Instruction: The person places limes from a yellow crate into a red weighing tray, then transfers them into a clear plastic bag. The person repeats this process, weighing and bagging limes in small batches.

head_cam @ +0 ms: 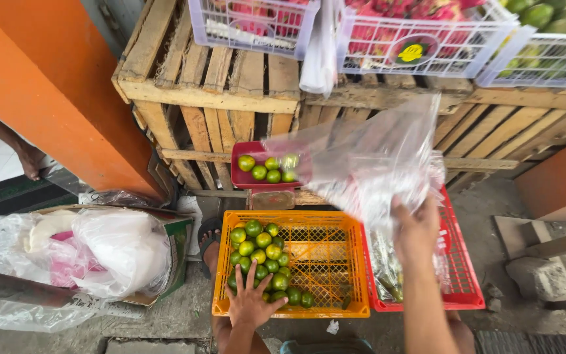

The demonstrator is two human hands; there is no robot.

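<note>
Over the orange crate [348,308], the left hand [250,303] lies open, fingers spread on green limes [260,252], while the right hand [416,229] grips a clear plastic bag [368,160] held aloft; judged step: bagging limes, calling for a grasp.

Light: bright, even daylight; colours strong.
Shadows: soft and faint; darkest in the gaps between the wooden crates [230,98], upper middle of the frame.
Glare: white sheen on the clear plastic bag [368,164] at centre right, and on the plastic wrapping [99,255] at lower left.
Blur: the clear plastic bag is smeared.
Focus: orange basket [335,262] at lower centre crisp.
Distortion: wide-angle bend; crates lean outward along the top edge.
</note>
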